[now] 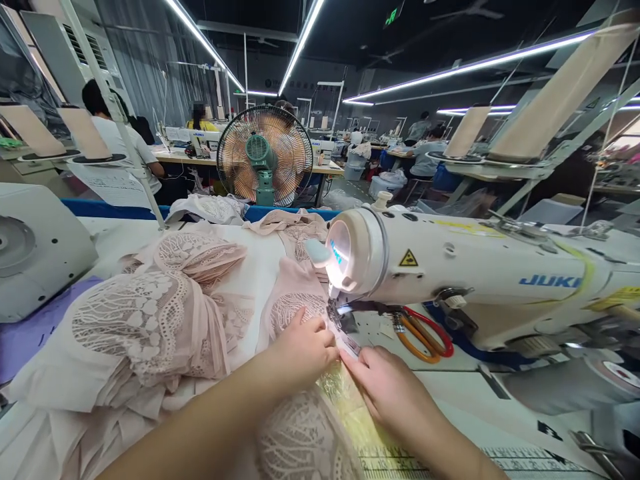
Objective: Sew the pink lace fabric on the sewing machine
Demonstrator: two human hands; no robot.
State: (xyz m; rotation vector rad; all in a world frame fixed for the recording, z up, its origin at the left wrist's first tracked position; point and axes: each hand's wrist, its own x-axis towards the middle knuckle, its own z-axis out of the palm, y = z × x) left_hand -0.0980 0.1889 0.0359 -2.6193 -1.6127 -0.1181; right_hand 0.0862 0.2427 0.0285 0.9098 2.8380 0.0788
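Observation:
A pale pink lace garment [295, 300] lies under the presser foot [334, 317] of a white JUKI sewing machine [420, 260]. Just left of the foot, my left hand [305, 347] presses on the garment, its fingers bent and closed at the edge. My right hand [387, 380] is closed on the same edge at the front of the foot, index finger reaching toward the needle area. More of the garment's lace [307, 433] hangs toward me between my forearms. The cloth between the fingertips is partly hidden.
Stacked lace pieces [145, 327] fill the left. Scissors with red and orange handles [423, 337] lie right of the needle area. A printed ruler scale [390, 460] runs along the front. Thread cones [467, 131] stand behind. Beyond the table are a large fan [265, 157] and people at work.

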